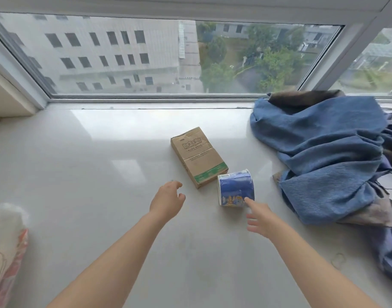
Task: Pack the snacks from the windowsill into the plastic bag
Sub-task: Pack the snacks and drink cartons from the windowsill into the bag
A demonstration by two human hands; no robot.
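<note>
Two bare forearms reach out from the bottom edge over the pale, glossy windowsill (79,174). On the person's left side, the left hand (167,200) hovers just short of a brown cardboard box (198,155), fingers loosely curled and spread, holding nothing; whether it is touching the sill I cannot tell. That box lies flat, angled so one short end points toward the window and its green-striped end points back at the person. Just beside that green end, touching or nearly so, sits a blue printed snack pack (236,187), a short cylinder-like wrapped bundle with white rims. The right hand (260,216) is stretched toward it with fingers straight and fanned out; its forefinger tip meets the pack's lower right corner, and nothing is gripped.

Farther right, a heap of blue cloth (328,158) is bunched on the sill, with a darker brownish fabric showing at its top against the window frame and more folds trailing down the right edge. At the lower left corner a soft white and pink patterned object (6,245) pokes into view; I cannot tell what it is. Beyond the glass of the window (190,56) stand a grey building and green trees far below.
</note>
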